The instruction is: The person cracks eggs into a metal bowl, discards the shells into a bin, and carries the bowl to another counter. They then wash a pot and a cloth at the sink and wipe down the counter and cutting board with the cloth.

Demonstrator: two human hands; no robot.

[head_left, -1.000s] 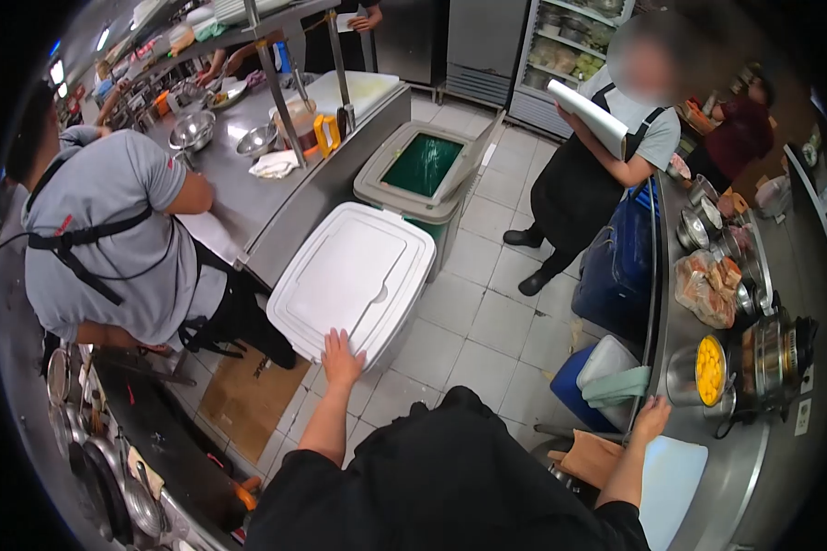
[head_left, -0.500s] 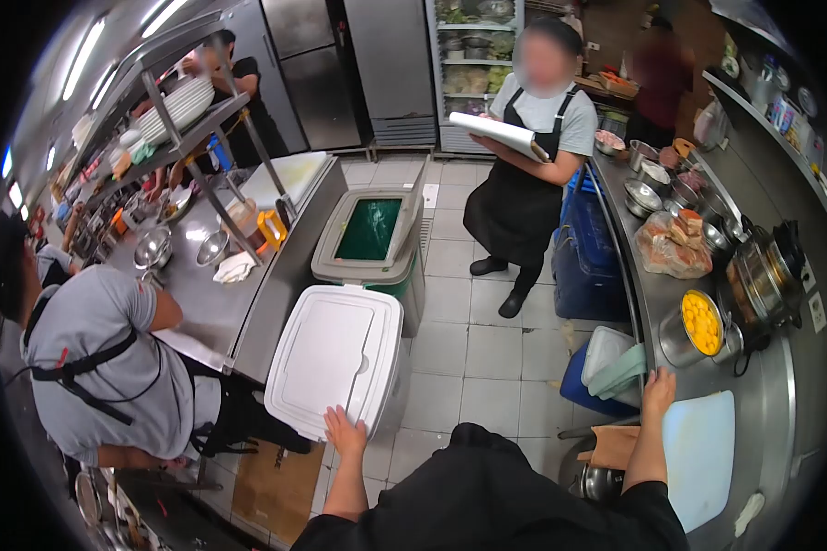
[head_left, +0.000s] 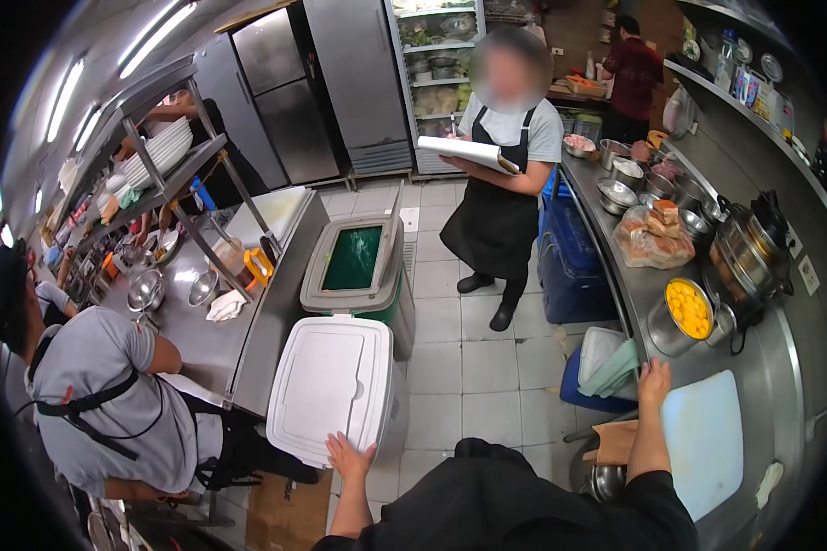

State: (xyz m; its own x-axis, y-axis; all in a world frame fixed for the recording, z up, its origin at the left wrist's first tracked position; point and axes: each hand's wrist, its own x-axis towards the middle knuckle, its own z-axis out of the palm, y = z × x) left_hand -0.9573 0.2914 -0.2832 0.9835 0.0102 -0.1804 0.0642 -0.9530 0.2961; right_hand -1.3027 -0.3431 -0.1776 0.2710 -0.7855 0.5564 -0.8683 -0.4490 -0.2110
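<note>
My left hand (head_left: 349, 456) lies with spread fingers on the near edge of a white lidded bin (head_left: 329, 378). At the front edge of the steel counter (head_left: 761, 390), my right hand (head_left: 653, 381) rests with its fingers extended and nothing visible in it. Just right of that hand is a white cutting board (head_left: 703, 443). Beyond it stands a metal pot (head_left: 668, 329) filled with yellow, yolk-like rounds (head_left: 689, 309). A bag of bread (head_left: 654, 236) sits farther up the counter.
Ahead, a person in a black apron (head_left: 492, 197) holds a clipboard (head_left: 469, 151). A grey-lidded bin (head_left: 317, 292) stands beyond the white one. Left, another person (head_left: 110, 390) works at a steel table (head_left: 207, 344). A blue bin (head_left: 577, 381) sits below the counter.
The whole view has shifted slightly, so the person with the clipboard appears farther left and lower. Both hands stay on the bin and the counter edge.
</note>
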